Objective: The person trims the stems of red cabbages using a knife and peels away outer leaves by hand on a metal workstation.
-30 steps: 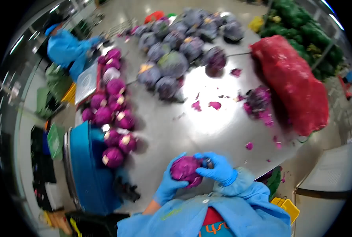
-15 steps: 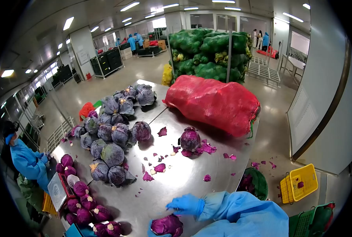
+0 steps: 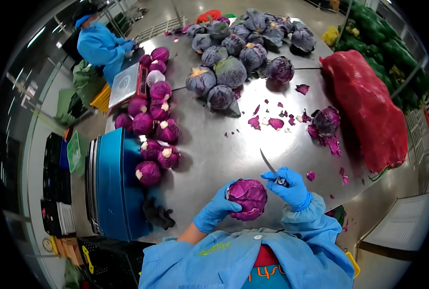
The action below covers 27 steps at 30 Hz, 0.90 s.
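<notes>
At a steel sorting table (image 3: 214, 154), we hold a trimmed red cabbage (image 3: 247, 198) at the near edge, just in front of our chest — our left hand (image 3: 216, 210), in a blue glove, is wrapped around its left side with the fingers closed on it, while our right hand (image 3: 288, 187) is clenched tight around the handle of a short knife (image 3: 271, 167), its blade pointing up and away toward the far side. The knife hand sits just beside the cabbage's right shoulder, touching or nearly so; we cannot tell which. To the left, a cluster of peeled cabbages (image 3: 153, 126) lies beside a blue tub (image 3: 113, 183) and a scale (image 3: 124, 85), where a co-worker in a blue coat (image 3: 99, 44) stands at the far left. Untrimmed heads (image 3: 234, 53) are heaped at the far end, a red mesh sack (image 3: 368, 106) lies along the right, and torn purple leaves (image 3: 275, 122) litter the middle. The risk, as we judge it, is plain — a round, smooth head held in one gloved palm could roll or slip as the blade comes in, bringing the edge against the left fingers, and scraps on the wet-looking steel could let a set-down cabbage skid off the near edge.
</notes>
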Each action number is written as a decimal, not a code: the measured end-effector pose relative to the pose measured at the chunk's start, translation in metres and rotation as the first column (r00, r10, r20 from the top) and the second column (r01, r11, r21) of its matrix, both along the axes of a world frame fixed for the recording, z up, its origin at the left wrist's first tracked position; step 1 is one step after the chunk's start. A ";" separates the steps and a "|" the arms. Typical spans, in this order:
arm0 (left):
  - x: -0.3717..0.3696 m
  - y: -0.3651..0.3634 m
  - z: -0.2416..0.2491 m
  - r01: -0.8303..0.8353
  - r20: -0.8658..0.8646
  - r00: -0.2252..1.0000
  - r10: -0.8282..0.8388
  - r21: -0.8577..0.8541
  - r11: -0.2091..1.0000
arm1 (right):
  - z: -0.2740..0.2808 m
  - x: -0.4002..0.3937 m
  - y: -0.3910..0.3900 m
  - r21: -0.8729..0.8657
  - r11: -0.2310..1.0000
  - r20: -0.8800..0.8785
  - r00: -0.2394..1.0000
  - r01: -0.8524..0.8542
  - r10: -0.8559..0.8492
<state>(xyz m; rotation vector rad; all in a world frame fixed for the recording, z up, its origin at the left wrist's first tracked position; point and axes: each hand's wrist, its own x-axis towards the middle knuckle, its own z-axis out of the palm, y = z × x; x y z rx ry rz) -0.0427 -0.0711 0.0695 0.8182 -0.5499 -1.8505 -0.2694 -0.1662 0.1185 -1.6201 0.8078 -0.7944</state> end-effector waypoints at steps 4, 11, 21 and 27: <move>0.004 -0.006 0.012 0.083 0.113 0.990 -0.087 0.035 0.996 | 0.033 0.017 0.004 -0.190 0.969 -0.347 0.934 -0.155 0.082; 0.000 -0.009 0.021 0.189 0.284 0.935 -0.214 0.115 0.975 | 0.015 0.026 -0.005 -0.066 0.944 -0.578 0.783 -0.323 0.228; 0.000 -0.011 0.016 0.260 0.313 0.914 -0.257 0.033 0.965 | 0.004 0.028 0.002 -0.176 0.913 -0.569 0.795 -0.369 0.212; 0.002 -0.008 0.025 0.321 0.373 0.869 -0.325 0.074 0.944 | -0.006 0.020 0.001 -0.536 0.632 -0.691 0.721 -0.559 0.053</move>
